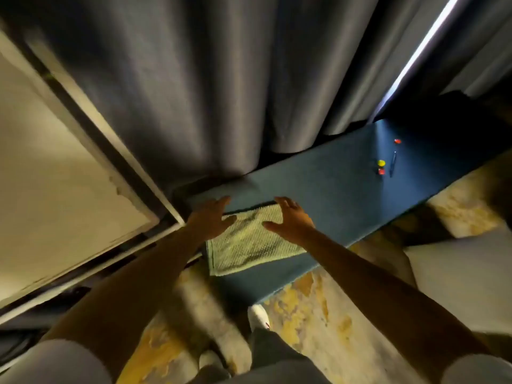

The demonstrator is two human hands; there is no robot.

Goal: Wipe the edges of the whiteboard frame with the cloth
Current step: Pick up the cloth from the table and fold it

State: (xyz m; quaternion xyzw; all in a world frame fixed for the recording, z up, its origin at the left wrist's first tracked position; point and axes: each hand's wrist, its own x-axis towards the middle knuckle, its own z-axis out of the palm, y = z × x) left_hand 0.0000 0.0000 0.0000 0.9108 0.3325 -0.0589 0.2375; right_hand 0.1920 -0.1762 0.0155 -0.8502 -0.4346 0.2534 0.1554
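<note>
A pale green textured cloth (pixel 246 245) lies flat on a blue surface (pixel 332 189), its near edge hanging a little over the front. My left hand (pixel 212 216) hovers over the cloth's far left corner with fingers spread, holding nothing. My right hand (pixel 291 220) hovers over the cloth's far right corner, also with fingers apart. The whiteboard (pixel 50 167) fills the left side, its light frame (pixel 133 162) running diagonally down to a corner just left of my left hand.
Grey curtains (pixel 221 79) hang behind the blue surface, with a bright gap at the upper right. Small red and yellow pieces (pixel 381 163) and a pen (pixel 393 163) lie at its far end. A mottled yellow and white floor and my white shoe (pixel 259 317) are below.
</note>
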